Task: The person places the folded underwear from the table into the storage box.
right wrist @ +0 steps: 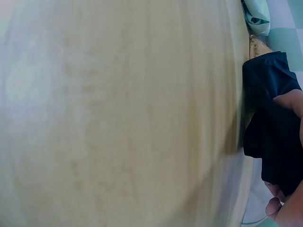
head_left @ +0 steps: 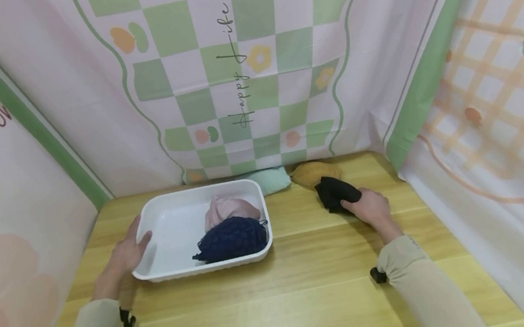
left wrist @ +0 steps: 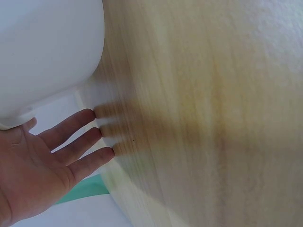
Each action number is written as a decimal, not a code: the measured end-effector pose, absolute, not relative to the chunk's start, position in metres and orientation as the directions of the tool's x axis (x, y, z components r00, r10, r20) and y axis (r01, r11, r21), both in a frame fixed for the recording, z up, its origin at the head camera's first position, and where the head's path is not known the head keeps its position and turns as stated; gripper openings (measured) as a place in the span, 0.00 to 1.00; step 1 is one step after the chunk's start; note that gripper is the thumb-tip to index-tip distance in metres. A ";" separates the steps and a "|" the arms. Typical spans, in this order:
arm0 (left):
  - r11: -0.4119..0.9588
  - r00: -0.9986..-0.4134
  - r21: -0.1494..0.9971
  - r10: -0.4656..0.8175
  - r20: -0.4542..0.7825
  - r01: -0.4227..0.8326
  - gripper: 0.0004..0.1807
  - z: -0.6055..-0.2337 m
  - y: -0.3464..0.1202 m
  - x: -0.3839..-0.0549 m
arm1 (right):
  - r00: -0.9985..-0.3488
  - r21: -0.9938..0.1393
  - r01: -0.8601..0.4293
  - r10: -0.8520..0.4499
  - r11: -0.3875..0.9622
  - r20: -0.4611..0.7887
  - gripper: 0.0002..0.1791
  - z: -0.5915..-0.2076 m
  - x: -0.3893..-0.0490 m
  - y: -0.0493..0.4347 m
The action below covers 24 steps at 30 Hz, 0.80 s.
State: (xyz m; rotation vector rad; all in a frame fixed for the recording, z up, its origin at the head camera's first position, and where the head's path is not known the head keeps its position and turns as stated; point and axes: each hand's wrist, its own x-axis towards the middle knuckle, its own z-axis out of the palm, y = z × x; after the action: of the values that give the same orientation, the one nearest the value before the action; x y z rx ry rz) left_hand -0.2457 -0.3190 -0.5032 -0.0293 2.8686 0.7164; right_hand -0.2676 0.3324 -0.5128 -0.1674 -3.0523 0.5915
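In the head view, a white plastic tray (head_left: 169,242) stands on the table at centre left. My left hand (head_left: 127,252) holds its left rim, thumb over the edge inside. In the left wrist view the other fingers (left wrist: 78,139) stretch straight down outside the wall, tips at the tabletop. A pink cloth bundle (head_left: 230,208) and a dark navy cloth bundle (head_left: 234,239) with thin cords lie in the tray's right half. At the right, my right hand (head_left: 371,208) pinches a crumpled black cloth (head_left: 334,193) between thumb and fingers, close over the table.
A mint-green cloth bundle (head_left: 270,180) and a mustard-yellow bundle (head_left: 313,173) lie along the table's back edge, the yellow one partly behind the black cloth. Patterned curtains (head_left: 238,70) hang behind and at both sides of the wooden table (head_left: 258,313).
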 end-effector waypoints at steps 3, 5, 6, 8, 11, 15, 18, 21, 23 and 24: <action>0.885 -0.982 0.462 0.024 -0.186 -0.066 0.43 -0.503 -0.319 -0.245 | -0.994 -0.392 0.086 0.107 0.916 0.032 0.38 -0.511 -0.268 0.331; 0.887 -0.982 0.457 0.025 -0.186 -0.064 0.43 -0.503 -0.319 -0.245 | -0.993 -0.408 0.080 0.106 0.909 0.042 0.37 -0.510 -0.268 0.330; 0.889 -0.982 0.454 0.023 -0.186 -0.065 0.43 -0.503 -0.319 -0.245 | -0.993 -0.417 0.080 0.109 0.905 0.047 0.37 -0.508 -0.267 0.329; 0.890 -0.983 0.451 0.023 -0.184 -0.064 0.44 -0.502 -0.318 -0.244 | -0.992 -0.436 0.081 0.115 0.896 0.051 0.37 -0.506 -0.267 0.326; 0.891 -0.983 0.449 0.021 -0.183 -0.064 0.44 -0.501 -0.318 -0.243 | -0.991 -0.457 0.087 0.123 0.885 0.050 0.37 -0.502 -0.266 0.323; 0.890 -0.982 0.451 0.018 -0.189 -0.071 0.44 -0.501 -0.318 -0.243 | -0.990 -0.469 0.093 0.130 0.878 0.046 0.37 -0.498 -0.265 0.319; 0.888 -0.981 0.454 0.016 -0.196 -0.076 0.44 -0.501 -0.317 -0.243 | -0.990 -0.482 0.089 0.130 0.872 0.052 0.37 -0.495 -0.265 0.316; 0.885 -0.980 0.459 0.016 -0.198 -0.078 0.44 -0.501 -0.318 -0.243 | -0.990 -0.494 0.080 0.127 0.866 0.063 0.37 -0.493 -0.266 0.313; 0.885 -0.980 0.459 0.016 -0.199 -0.078 0.44 -0.500 -0.317 -0.243 | -0.989 -0.501 0.072 0.126 0.862 0.074 0.36 -0.491 -0.267 0.312; 0.885 -0.980 0.459 0.016 -0.199 -0.078 0.44 -0.500 -0.317 -0.243 | -0.989 -0.505 0.067 0.125 0.860 0.080 0.36 -0.490 -0.267 0.311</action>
State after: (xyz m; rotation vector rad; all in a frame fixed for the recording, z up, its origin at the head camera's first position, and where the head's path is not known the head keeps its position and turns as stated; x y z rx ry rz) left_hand -0.2433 -0.3173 -0.4999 -0.0474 2.8565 0.7078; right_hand -0.2671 0.3108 -0.4901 -0.1512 -2.9229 0.7882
